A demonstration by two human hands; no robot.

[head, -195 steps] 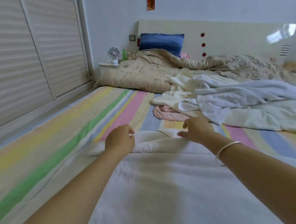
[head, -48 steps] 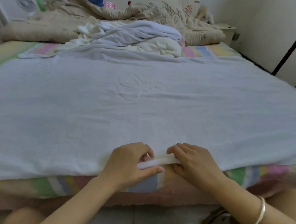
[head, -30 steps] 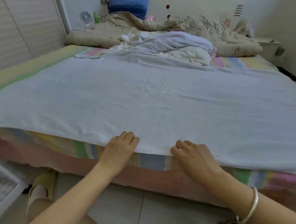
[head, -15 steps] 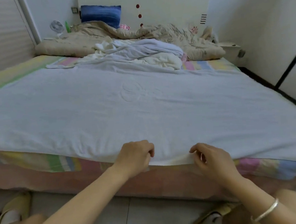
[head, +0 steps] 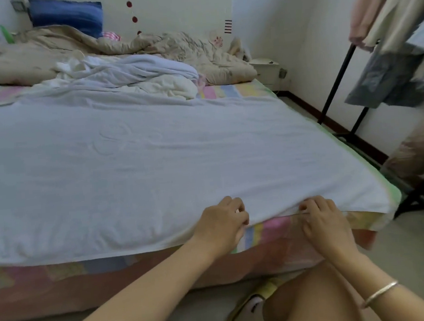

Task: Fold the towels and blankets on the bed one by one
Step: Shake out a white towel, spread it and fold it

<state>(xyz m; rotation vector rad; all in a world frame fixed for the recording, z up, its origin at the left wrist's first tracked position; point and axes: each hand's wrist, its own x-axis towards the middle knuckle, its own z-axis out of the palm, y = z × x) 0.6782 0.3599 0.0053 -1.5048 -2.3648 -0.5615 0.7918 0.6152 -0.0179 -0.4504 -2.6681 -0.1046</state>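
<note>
A large white blanket [head: 155, 159] lies spread flat over the foot half of the bed, its near edge hanging just over the mattress side. My left hand [head: 222, 222] grips that near edge with curled fingers. My right hand [head: 323, 220], a silver bangle on its wrist, pinches the same edge a little to the right, short of the blanket's right corner. A crumpled heap of white towels [head: 129, 75] lies beyond the blanket. Behind it a beige quilt [head: 48, 56] sprawls along the headboard.
The striped pastel bedsheet [head: 273, 228] shows along the mattress side. A blue pillow [head: 68, 16] leans on the headboard. A black clothes rack [head: 338, 81] with hanging garments stands close at the right, and a white bedside table [head: 267, 71] sits in the corner. My knee and slipper are below.
Both hands have slid to the right along the blanket's near edge, toward its right corner, and my view has turned right with them. The clothes rack has come into view.
</note>
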